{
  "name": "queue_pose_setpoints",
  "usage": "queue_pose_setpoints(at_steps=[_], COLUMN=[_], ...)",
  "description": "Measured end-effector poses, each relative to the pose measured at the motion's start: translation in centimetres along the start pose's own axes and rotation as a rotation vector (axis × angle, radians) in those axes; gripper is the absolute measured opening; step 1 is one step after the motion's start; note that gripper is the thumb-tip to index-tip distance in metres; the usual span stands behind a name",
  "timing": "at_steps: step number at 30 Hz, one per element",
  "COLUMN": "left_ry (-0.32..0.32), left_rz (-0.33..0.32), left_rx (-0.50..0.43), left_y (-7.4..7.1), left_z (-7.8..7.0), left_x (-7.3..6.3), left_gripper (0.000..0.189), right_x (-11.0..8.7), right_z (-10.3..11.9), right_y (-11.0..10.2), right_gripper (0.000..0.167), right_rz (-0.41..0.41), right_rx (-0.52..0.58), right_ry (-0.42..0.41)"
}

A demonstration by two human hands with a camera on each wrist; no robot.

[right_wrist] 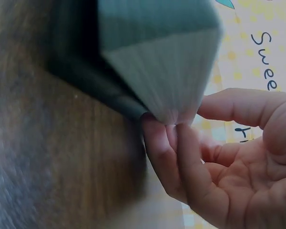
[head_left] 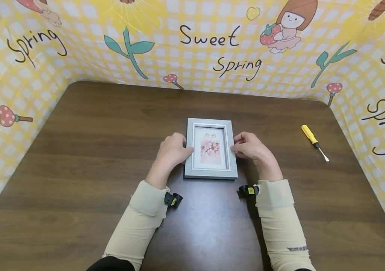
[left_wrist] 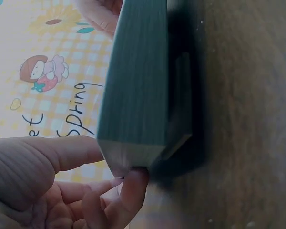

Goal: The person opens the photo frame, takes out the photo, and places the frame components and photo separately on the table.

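Note:
A grey picture frame [head_left: 211, 174] is at the middle of the table, face up, with a pink flower picture [head_left: 210, 150] behind its inner border. My left hand [head_left: 172, 152] grips its left side, thumb on the front border and fingers at the edge. On the opposite side my right hand [head_left: 250, 148] pinches the right edge between thumb and fingers. In the left wrist view, the frame's thick near side [left_wrist: 136, 81] stands off the tabletop, with a thin dark flap [left_wrist: 183, 95] below it. The right wrist view shows fingertips at the frame's side [right_wrist: 164, 76].
A screwdriver [head_left: 315, 143] with a yellow handle lies on the right part of the brown wooden table [head_left: 87, 169]. Yellow checked cloth [head_left: 206, 52] with cartoon prints hangs along the back and both sides.

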State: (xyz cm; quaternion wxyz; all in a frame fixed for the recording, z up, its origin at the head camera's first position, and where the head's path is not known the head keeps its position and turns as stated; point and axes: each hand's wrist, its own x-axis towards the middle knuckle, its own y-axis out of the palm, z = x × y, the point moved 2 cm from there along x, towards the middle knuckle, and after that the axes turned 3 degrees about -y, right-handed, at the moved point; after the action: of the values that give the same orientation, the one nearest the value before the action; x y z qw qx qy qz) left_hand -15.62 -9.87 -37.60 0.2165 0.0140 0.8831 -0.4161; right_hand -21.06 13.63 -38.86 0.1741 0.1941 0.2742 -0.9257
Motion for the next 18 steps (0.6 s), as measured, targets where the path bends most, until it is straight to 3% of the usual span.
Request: queue_pose_setpoints(at_steps=[8,18], left_ry=[0.033,0.023], left_rz=[-0.036,-0.050], left_rx=[0.019,-0.014], left_y=[-0.7,-1.2], left_z=[0.2,0.0], left_x=[0.1,-0.2], left_gripper=[0.038,0.036], right_x=[-0.1,-0.3], right_z=[0.2,0.6], right_y=[0.1,0.1], right_gripper=[0.037,0.037], right_rz=[0.026,0.027], right_rx=[0.056,0.080], right_ry=[-0.032,-0.066])
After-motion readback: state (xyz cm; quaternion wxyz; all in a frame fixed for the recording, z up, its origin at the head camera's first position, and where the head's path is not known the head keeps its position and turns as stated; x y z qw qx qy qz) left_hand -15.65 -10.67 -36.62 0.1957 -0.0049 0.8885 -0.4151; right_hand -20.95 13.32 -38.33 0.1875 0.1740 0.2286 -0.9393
